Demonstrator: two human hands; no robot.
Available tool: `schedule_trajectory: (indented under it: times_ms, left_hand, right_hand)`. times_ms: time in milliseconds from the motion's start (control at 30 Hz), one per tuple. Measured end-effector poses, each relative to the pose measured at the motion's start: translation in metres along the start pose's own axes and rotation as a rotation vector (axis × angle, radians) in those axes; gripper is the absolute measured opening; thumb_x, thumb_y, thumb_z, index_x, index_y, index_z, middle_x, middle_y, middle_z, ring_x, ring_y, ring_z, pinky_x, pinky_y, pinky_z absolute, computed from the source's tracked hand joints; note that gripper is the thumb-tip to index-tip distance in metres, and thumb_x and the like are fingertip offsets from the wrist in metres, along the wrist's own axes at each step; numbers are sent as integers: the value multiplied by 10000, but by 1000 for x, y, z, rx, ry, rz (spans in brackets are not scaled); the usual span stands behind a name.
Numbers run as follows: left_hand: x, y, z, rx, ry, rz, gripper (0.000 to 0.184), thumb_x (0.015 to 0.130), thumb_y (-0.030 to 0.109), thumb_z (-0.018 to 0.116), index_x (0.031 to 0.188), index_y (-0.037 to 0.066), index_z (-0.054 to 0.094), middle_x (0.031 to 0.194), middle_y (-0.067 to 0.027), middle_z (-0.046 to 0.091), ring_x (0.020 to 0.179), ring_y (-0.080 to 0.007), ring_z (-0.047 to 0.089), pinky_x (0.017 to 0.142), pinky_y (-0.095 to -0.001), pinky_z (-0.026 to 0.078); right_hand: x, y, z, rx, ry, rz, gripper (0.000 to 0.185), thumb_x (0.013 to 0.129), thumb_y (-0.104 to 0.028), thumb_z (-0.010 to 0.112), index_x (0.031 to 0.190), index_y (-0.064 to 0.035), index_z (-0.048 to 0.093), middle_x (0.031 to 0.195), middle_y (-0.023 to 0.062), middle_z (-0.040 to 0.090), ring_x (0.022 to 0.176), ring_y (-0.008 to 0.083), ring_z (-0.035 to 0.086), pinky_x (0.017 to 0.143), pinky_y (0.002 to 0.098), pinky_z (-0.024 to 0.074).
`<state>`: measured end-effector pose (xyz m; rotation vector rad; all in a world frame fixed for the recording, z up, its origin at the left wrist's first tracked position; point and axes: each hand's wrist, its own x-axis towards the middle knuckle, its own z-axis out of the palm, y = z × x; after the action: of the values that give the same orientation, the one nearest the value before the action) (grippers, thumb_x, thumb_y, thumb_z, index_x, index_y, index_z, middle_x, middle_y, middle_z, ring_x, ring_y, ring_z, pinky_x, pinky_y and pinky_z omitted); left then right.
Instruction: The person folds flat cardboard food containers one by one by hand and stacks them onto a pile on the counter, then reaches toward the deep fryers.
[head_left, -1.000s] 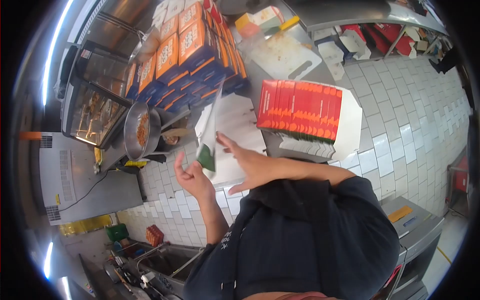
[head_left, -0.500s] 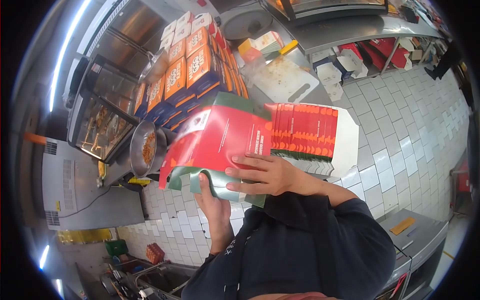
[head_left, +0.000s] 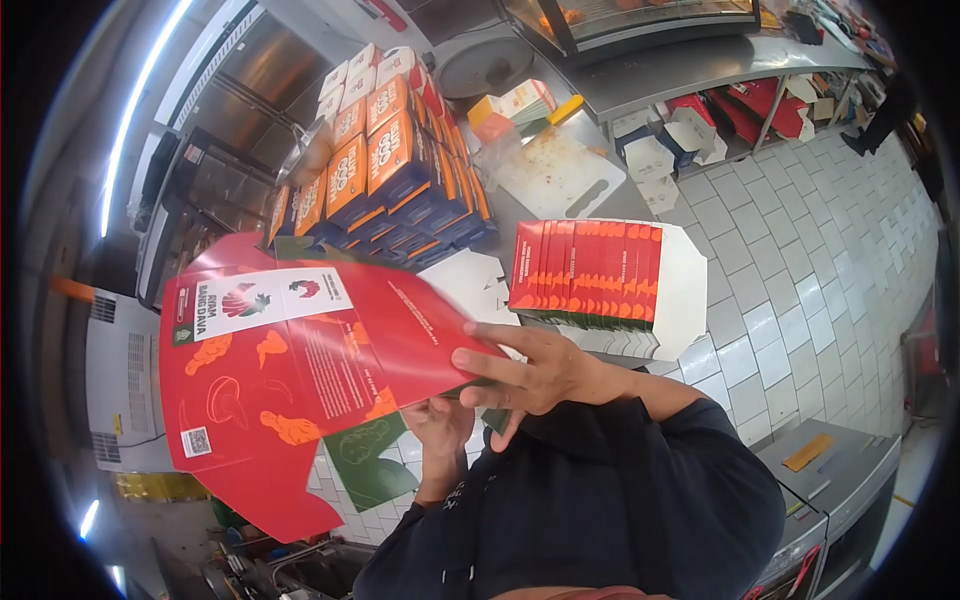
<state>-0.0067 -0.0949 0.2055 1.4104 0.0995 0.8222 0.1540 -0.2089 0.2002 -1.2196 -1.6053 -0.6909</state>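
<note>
1. Left hand [head_left: 440, 435] has its grip closed on the near edge of the red carton [head_left: 340, 350], with some fingertips tucked out of sight
2. Right hand [head_left: 545, 375] has its fingers loosely spread over the near right end of that same carton, and I can't tell how tightly that grip is pinching
3. The carton's opened out flat-ish and held up left of the surface [head_left: 510, 214], green flap hanging below; I can make out AYAM BANG DAVA but the small print is too tiny
4. It covers the lower part of the dark-framed case [head_left: 205, 165], so no clue what's in there
5. Orange-and-blue boxes [head_left: 350, 180] are stacked behind it, contents hidden
6. Glass case [head_left: 640, 18] up top is cut off by the frame, some orange-brown food showing inside
7. Row of red cartons [head_left: 590, 275] lies by the right hand, packed tight, just below the stained cutting board [head_left: 560, 165]
8. Shelf stuff [head_left: 735, 110] at upper right is a jumble of red and white cartons, hard to separate
</note>
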Motion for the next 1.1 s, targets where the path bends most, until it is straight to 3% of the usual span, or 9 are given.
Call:
schedule_trajectory:
  times_ms: [100,300,400,500,567,667,933,1033,1100]
  left_hand:
    - [6,11,19,-226,161,-54,576,972,415,614,1340,-3,466,1297,-144,580,1148,-229,615,957,-363,539]
    - [2,-8,30,-98,115,37,516,1002,365,562,1333,-21,477,1278,-139,605,1157,-241,612,1019,-389,483]
    - [6,-12,35,-167,156,22,480,1021,362,495,1323,-11,475,1283,-136,597,1161,-224,607,1010,-369,480]
    - [14,-14,29,-380,243,-52,426,1014,312,461,1295,-6,497,1250,-138,619,1132,-221,625,983,-367,497]
    - [22,-11,26,-394,367,-203,431,1019,336,440,1290,6,502,1225,-135,626,1076,-214,650,939,-360,521]
    - [14,-22,21,-271,330,-163,418,1024,329,468,1288,7,502,1183,-152,641,1028,-246,668,890,-373,558]
    - [4,-46,19,-267,287,-85,368,1067,289,418,1262,-5,522,1157,-190,645,891,-251,705,711,-399,615]
    - [2,-51,14,-208,70,-63,335,1070,247,416,1252,-8,533,1175,-186,647,879,-248,707,759,-404,605]
    - [6,-50,8,-326,-68,-103,337,1052,212,470,1289,-25,501,1252,-166,620,1042,-212,662,872,-379,571]
  right_hand:
    - [9,3,-2,54,35,-68,952,761,-801,477,1526,-254,328,1441,176,469,1190,396,593,864,397,580]
    - [9,17,5,206,290,-99,1036,784,-719,593,1579,-266,106,1438,237,456,1189,405,591,921,453,561]
    - [7,19,7,314,467,-111,940,777,-660,659,1527,-206,320,1396,237,495,1167,410,604,931,430,564]
    - [0,15,-13,252,269,8,667,854,-639,599,1318,-160,603,1347,163,552,1113,412,630,872,438,594]
    - [1,18,-20,145,33,-91,632,740,-479,751,1270,-148,664,1417,125,513,1203,381,583,931,432,565]
    - [6,12,-18,15,-69,-69,652,745,-429,741,1328,-161,626,1427,53,514,1237,365,557,918,426,567]
    - [6,16,-1,-12,-82,49,617,764,-398,700,1339,-189,617,1437,54,517,1146,333,589,886,391,571]
    - [13,17,5,-44,-26,162,592,810,-359,677,1359,-155,594,1423,90,530,1045,318,593,873,378,557]
    - [15,16,11,-47,-69,333,635,848,-331,660,1424,-107,516,1421,112,527,1044,332,575,883,370,536]
